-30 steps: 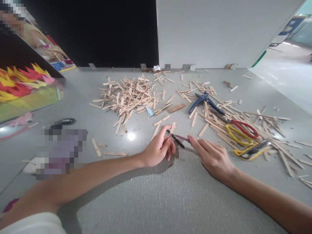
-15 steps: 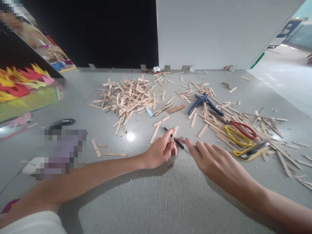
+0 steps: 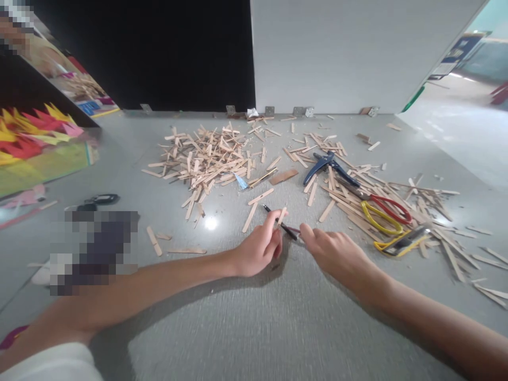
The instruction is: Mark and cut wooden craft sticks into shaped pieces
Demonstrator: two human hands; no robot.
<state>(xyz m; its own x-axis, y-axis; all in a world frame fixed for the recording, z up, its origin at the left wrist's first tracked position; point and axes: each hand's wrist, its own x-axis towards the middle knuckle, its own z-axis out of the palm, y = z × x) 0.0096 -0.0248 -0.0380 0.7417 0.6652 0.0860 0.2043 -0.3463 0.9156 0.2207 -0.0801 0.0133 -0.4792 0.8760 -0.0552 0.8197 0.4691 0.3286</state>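
My left hand [image 3: 257, 248] is closed, pinching a short piece of wooden craft stick [image 3: 282, 216] between thumb and fingers. Opposite it, the fingers of my right hand [image 3: 331, 251] are wrapped round a thin dark-reddish tool [image 3: 295, 229]. Its narrow end points toward my left hand; the rest is hidden in my grip, so its kind is unclear. A black pen [image 3: 290, 232] lies slantwise on the grey tabletop, partly behind the left fingers. Just beyond are two loose craft sticks [image 3: 261, 197] and a flat brown strip [image 3: 284, 176].
A heap of cut craft sticks [image 3: 214, 159] lies at the back. To the right are a blue-handled cutter [image 3: 328, 166], scissors [image 3: 383, 214] with red and yellow handles, and a yellow utility knife [image 3: 402, 242] among more sticks. Folded paper pieces [image 3: 29, 132] fill a box at left.
The view has shifted slightly, moving the scene left. My right fingers are curled in more tightly round the thin tool. The left hand keeps its pinch on the craft stick piece.
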